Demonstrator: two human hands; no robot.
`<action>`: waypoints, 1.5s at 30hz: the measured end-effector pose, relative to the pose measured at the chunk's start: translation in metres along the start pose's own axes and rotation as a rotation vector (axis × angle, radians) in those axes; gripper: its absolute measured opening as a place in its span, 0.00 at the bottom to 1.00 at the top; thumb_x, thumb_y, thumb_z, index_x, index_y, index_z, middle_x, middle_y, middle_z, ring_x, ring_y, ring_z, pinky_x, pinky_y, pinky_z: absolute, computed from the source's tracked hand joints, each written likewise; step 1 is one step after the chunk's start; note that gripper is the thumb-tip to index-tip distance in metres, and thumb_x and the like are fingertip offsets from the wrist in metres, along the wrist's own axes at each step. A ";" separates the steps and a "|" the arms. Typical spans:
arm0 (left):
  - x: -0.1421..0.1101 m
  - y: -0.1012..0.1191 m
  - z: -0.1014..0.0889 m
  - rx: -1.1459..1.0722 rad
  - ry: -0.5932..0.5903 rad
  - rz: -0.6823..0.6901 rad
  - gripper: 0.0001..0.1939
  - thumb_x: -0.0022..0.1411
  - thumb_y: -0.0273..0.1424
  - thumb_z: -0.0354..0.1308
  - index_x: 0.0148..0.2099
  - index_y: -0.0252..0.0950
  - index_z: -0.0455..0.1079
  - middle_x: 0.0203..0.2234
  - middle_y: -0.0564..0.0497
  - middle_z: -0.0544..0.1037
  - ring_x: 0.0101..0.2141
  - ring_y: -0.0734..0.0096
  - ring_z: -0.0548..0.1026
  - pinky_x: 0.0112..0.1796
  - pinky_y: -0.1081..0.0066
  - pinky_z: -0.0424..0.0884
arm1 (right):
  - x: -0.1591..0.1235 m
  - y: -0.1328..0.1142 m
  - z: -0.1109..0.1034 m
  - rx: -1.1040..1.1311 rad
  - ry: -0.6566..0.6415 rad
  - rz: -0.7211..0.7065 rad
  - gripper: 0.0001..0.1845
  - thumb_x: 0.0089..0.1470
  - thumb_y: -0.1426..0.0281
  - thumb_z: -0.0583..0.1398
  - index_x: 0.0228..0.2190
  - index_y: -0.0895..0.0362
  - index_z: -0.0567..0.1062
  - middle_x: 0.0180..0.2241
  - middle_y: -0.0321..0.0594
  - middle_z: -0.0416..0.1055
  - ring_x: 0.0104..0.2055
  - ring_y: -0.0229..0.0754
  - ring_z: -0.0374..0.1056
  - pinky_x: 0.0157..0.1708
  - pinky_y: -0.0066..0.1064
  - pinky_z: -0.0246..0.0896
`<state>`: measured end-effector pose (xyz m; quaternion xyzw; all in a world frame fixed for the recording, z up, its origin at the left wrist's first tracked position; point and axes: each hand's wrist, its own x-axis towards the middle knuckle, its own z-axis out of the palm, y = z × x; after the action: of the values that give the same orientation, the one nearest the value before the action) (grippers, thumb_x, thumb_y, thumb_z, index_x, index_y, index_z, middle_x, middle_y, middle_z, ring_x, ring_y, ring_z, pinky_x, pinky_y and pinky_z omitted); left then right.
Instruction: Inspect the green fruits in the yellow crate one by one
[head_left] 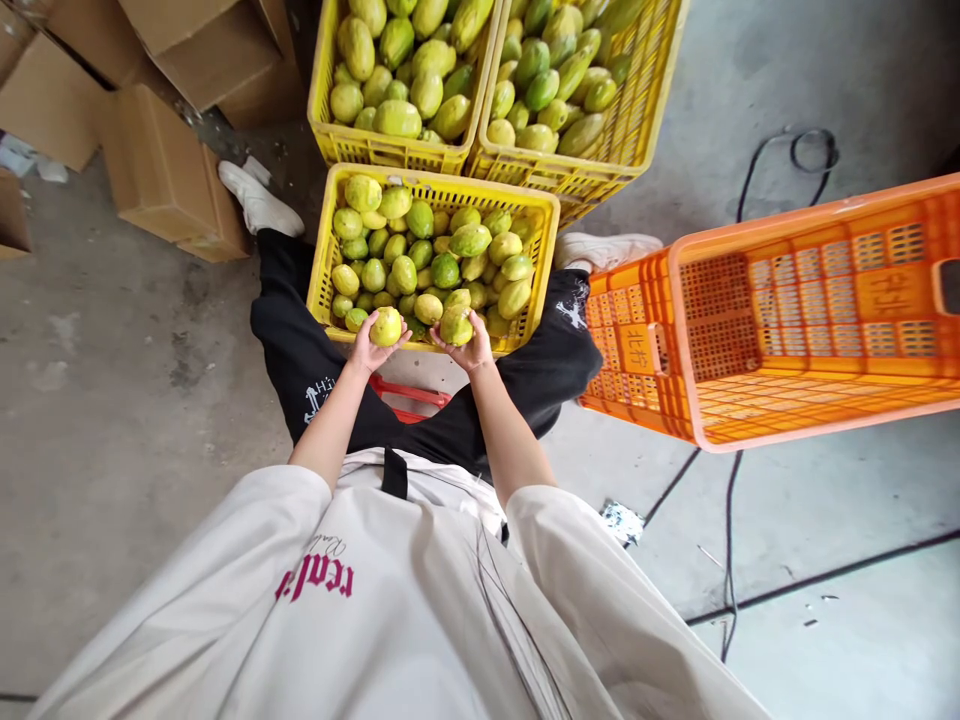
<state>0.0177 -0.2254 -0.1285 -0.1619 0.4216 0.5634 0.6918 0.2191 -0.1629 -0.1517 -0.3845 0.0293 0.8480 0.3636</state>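
I sit with a yellow crate between my legs, full of yellow-green fruit. My left hand is closed round one yellow-green fruit at the crate's near edge. My right hand grips another fruit beside it, also at the near rim. Both fruits are held just above the crate's front edge, a small gap between them.
Two more yellow crates of the same fruit stand behind. An orange crate with nothing in it is tilted at the right. Cardboard boxes lie at the upper left. A black cable runs over the concrete floor.
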 end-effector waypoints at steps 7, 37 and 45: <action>-0.001 -0.001 0.004 0.119 0.004 -0.019 0.12 0.70 0.32 0.51 0.48 0.37 0.74 0.39 0.47 0.82 0.45 0.63 0.82 0.49 0.64 0.78 | 0.003 0.002 -0.003 -0.050 -0.034 0.047 0.15 0.58 0.57 0.64 0.40 0.54 0.73 0.40 0.43 0.79 0.48 0.49 0.77 0.47 0.47 0.80; 0.003 -0.002 0.002 -0.036 0.027 0.028 0.14 0.71 0.36 0.52 0.47 0.34 0.74 0.36 0.45 0.82 0.45 0.61 0.82 0.47 0.65 0.78 | 0.004 0.001 0.001 -0.038 0.009 0.004 0.11 0.58 0.60 0.61 0.38 0.53 0.72 0.30 0.38 0.78 0.43 0.47 0.78 0.44 0.40 0.78; 0.003 -0.002 0.003 0.011 0.049 0.002 0.19 0.71 0.42 0.53 0.51 0.32 0.74 0.34 0.45 0.82 0.42 0.60 0.83 0.47 0.64 0.79 | 0.006 0.003 0.001 0.022 0.036 0.014 0.13 0.63 0.59 0.58 0.42 0.56 0.72 0.33 0.40 0.78 0.42 0.45 0.77 0.43 0.39 0.79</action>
<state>0.0209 -0.2221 -0.1299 -0.1717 0.4416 0.5578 0.6814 0.2138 -0.1606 -0.1558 -0.3953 0.0480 0.8431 0.3614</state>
